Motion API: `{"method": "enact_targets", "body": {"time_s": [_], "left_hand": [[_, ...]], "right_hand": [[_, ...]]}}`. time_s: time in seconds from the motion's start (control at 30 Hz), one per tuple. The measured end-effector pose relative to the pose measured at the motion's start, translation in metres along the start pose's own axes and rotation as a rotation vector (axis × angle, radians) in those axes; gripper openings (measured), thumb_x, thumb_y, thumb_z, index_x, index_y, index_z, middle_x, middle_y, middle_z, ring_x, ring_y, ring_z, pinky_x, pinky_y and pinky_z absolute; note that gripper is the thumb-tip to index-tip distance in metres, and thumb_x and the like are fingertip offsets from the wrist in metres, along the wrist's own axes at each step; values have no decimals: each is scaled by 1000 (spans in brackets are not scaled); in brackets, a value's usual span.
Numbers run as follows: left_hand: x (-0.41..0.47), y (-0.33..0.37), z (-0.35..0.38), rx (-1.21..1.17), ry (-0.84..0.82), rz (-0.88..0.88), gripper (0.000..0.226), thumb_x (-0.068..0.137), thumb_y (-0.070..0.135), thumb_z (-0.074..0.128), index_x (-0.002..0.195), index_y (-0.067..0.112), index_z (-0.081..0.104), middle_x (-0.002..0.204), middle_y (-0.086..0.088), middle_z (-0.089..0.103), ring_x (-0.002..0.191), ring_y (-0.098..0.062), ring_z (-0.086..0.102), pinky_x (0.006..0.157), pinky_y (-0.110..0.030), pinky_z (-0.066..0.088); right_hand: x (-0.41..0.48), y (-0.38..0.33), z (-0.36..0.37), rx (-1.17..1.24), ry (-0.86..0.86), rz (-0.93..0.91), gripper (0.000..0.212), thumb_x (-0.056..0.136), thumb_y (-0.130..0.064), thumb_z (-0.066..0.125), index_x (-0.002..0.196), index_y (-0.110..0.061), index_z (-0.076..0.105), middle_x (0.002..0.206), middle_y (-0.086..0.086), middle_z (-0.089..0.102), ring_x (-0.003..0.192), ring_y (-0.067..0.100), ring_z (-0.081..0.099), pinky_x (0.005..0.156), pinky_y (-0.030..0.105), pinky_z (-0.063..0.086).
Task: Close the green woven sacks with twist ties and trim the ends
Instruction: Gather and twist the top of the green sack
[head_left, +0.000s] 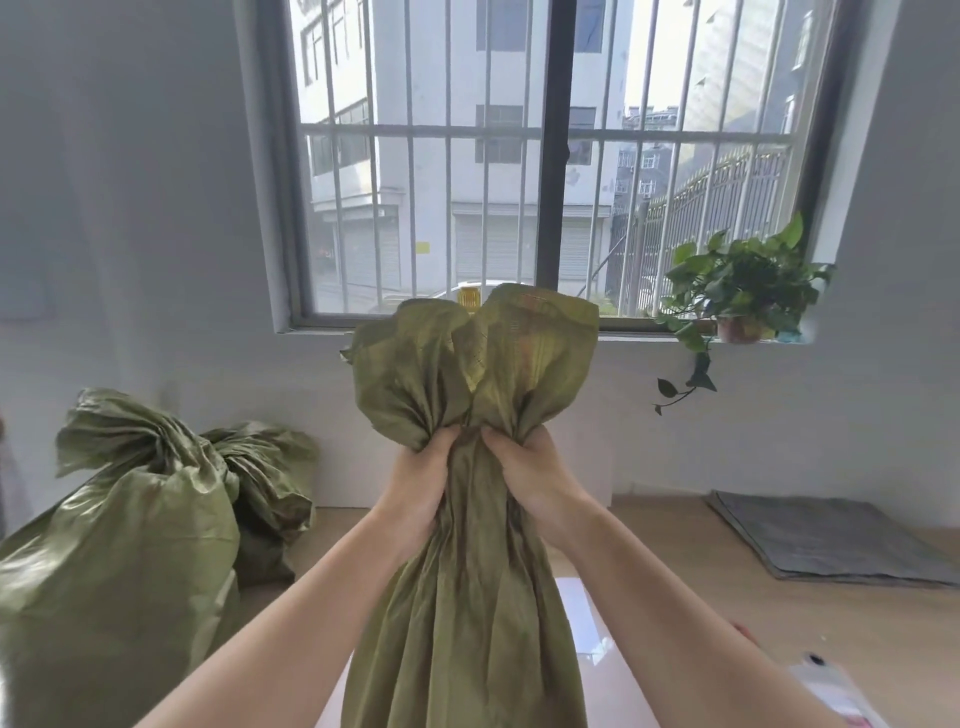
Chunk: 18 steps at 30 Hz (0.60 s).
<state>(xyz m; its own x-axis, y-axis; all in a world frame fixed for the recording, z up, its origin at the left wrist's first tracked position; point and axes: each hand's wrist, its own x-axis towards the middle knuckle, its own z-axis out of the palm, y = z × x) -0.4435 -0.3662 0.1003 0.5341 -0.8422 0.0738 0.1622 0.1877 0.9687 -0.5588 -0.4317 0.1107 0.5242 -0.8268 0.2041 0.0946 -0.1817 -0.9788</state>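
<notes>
A green woven sack (467, 597) stands upright in front of me, its mouth gathered into a neck with the loose top fanning out above. My left hand (418, 483) grips the neck from the left and my right hand (535, 480) grips it from the right, fingers curled into the bunched fabric. No twist tie or cutting tool is visible in either hand. Two more green sacks (130, 545) with gathered tops stand at the left against the wall.
A barred window (561, 156) fills the wall ahead, with a potted trailing plant (743, 291) on the sill at right. A grey folded mat (826, 540) lies on the wooden floor at right. A white packet (831, 691) sits at the lower right corner.
</notes>
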Motion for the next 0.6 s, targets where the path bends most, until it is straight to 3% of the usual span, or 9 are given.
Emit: {"method": "enact_targets", "body": {"time_s": [0.13, 0.27, 0.37, 0.43, 0.53, 0.6], "left_hand": [[0, -2, 9, 83, -6, 6, 41, 98, 50, 57, 129, 24, 65, 114, -4, 77, 108, -23, 73, 102, -46, 55], [4, -8, 11, 225, 48, 30, 68, 82, 75, 47, 132, 32, 64, 118, 1, 74, 111, -22, 69, 104, -49, 53], [3, -4, 11, 297, 86, 48, 52, 95, 63, 44, 125, 28, 67, 114, 0, 73, 107, -21, 68, 103, -47, 54], [4, -3, 10, 331, 111, 45, 51, 100, 57, 45, 128, 22, 67, 116, -2, 72, 107, -22, 67, 103, -46, 53], [6, -1, 9, 362, 106, 78, 53, 103, 54, 45, 140, 21, 60, 127, -3, 67, 117, -23, 63, 110, -44, 49], [7, 1, 9, 323, 71, 62, 55, 102, 56, 45, 144, 22, 56, 131, -2, 66, 120, -22, 62, 112, -45, 47]], "right_hand": [[-3, -3, 5, -196, -5, -69, 30, 104, -24, 45, 128, -22, 63, 113, -4, 72, 108, 15, 69, 100, 36, 56], [-2, -2, 10, -276, 0, -156, 39, 103, -14, 42, 137, -15, 61, 122, 1, 69, 118, 16, 64, 97, 24, 50], [0, 3, 13, -291, 35, -193, 39, 104, -14, 43, 138, -15, 61, 123, 0, 68, 121, 14, 62, 94, 19, 49], [3, 6, 13, -292, 19, -192, 40, 105, -14, 41, 141, -14, 57, 127, 2, 66, 125, 16, 60, 102, 24, 48], [8, 6, 11, -311, -18, -169, 48, 106, -17, 39, 154, -13, 41, 145, 4, 54, 139, 19, 48, 119, 35, 38], [9, 5, 9, -307, -40, -146, 54, 107, -18, 38, 160, -14, 28, 155, 2, 44, 148, 19, 38, 124, 33, 29]]}}
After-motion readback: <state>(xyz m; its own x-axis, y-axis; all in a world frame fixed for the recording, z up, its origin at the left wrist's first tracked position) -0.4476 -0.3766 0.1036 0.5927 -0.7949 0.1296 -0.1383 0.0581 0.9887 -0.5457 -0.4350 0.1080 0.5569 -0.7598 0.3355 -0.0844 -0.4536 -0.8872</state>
